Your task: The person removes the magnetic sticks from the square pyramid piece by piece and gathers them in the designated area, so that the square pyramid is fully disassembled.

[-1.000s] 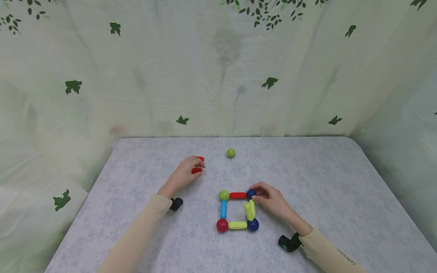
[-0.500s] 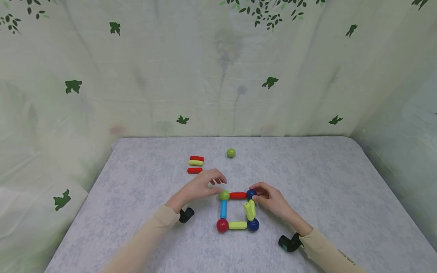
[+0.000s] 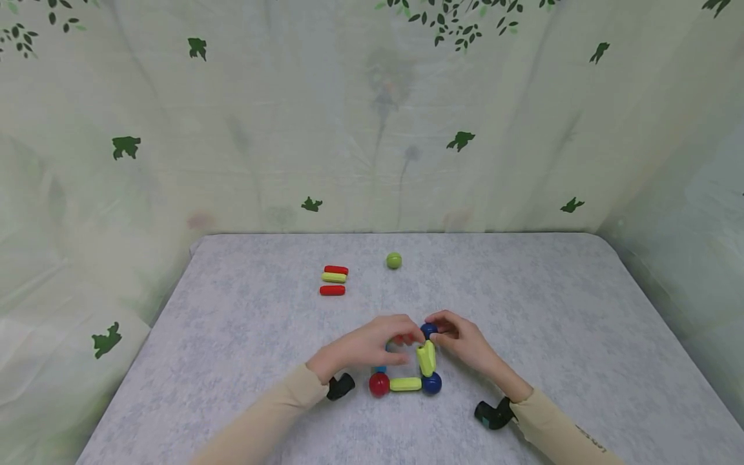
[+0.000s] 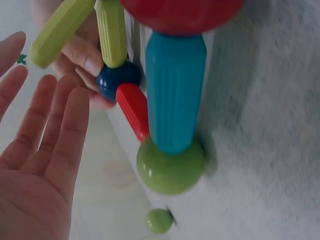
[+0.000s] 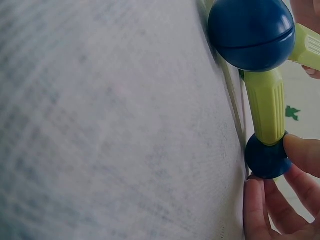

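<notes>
A square of rods and balls lies on the table. Its near side is a yellow-green rod [image 3: 405, 384] between a red ball [image 3: 380, 384] and a blue ball [image 3: 432, 383]. From that blue ball another yellow-green rod [image 4: 62, 32] rises at a slant. My right hand [image 3: 462, 339] pinches the far blue ball [image 5: 267, 157] between thumb and fingers. My left hand [image 3: 374, 342], fingers spread and holding nothing, hovers over the square near the slanted rod. It hides the green corner ball [image 4: 170, 165] and the red rod [image 4: 132, 110] in the head view; the blue rod [image 4: 175, 92] shows partly there.
Two red rods and a yellow-green rod [image 3: 334, 278] lie loose at the back left of the table [image 3: 552, 290]. A loose green ball [image 3: 394, 260] sits to their right. A patterned curtain [image 3: 349, 129] hangs behind the table.
My left hand has come from the loose rods, rightward and nearer, to above the square, leaving those rods on the table. My right hand stays at the far blue ball.
</notes>
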A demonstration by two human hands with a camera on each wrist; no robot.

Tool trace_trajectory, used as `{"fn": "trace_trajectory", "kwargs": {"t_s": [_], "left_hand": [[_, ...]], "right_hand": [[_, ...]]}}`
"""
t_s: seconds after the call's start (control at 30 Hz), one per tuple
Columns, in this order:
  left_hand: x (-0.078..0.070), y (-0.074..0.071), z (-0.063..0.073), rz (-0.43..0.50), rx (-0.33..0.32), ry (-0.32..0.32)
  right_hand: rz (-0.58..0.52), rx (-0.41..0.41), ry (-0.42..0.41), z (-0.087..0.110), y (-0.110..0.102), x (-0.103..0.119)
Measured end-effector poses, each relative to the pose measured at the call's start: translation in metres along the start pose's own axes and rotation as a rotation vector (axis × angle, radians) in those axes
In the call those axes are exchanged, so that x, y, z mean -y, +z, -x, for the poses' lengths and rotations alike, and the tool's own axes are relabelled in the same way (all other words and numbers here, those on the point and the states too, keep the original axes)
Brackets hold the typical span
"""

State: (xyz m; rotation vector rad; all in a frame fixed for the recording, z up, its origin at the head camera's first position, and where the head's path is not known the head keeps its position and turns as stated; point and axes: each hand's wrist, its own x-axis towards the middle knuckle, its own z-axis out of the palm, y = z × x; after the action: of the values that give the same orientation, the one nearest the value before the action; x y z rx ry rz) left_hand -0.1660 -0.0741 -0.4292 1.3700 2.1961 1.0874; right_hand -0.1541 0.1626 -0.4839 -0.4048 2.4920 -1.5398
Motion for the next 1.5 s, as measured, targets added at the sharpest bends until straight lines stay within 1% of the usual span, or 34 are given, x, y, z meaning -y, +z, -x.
{"fn": "trace_trajectory", "kwargs": {"t_s": [0.17,0.27,0.37,0.4,0.47,0.5,0.67,0.8,0.87,0.93,1.2,1.43,1.5], "left_hand": [[-0.003,0.008,-0.005,0.057,0.032,-0.001],[-0.002,0.011,-0.006,0.069,0.025,-0.009],[-0.001,0.015,-0.005,0.052,0.008,-0.009],[-0.001,0.016,-0.005,0.044,0.003,-0.011],[-0.001,0.017,-0.005,0.027,-0.003,-0.015],[-0.001,0.018,-0.005,0.022,-0.003,-0.016],[0.0,0.02,-0.006,-0.012,0.017,-0.036],[0.0,0.023,-0.009,-0.078,0.053,-0.017],[0.0,0.025,-0.01,-0.093,0.058,-0.004],[0.0,0.026,-0.01,-0.091,0.053,0.003],[0.003,0.029,-0.009,-0.09,-0.005,0.033],[0.004,0.032,-0.007,-0.122,-0.001,0.019],[0.004,0.033,-0.006,-0.137,-0.012,0.015]], "right_hand": [[0.004,-0.001,-0.011,0.001,0.001,0.005],[0.014,0.003,-0.009,0.005,-0.001,0.021],[0.013,0.007,-0.006,0.005,-0.001,0.022],[0.016,0.01,-0.011,0.004,-0.001,0.019],[0.016,0.006,-0.021,0.002,0.0,0.008],[0.017,0.004,-0.026,0.0,0.0,0.003],[0.024,-0.011,-0.052,0.0,0.0,0.0],[0.031,-0.013,-0.022,-0.001,0.001,0.001],[0.023,-0.009,0.009,-0.001,0.001,0.002],[0.018,-0.001,0.026,-0.002,0.001,0.002],[0.013,-0.001,0.024,-0.002,0.0,0.001],[0.005,-0.002,0.027,-0.001,0.0,0.001],[0.005,-0.003,0.031,-0.002,0.0,0.001]]}}
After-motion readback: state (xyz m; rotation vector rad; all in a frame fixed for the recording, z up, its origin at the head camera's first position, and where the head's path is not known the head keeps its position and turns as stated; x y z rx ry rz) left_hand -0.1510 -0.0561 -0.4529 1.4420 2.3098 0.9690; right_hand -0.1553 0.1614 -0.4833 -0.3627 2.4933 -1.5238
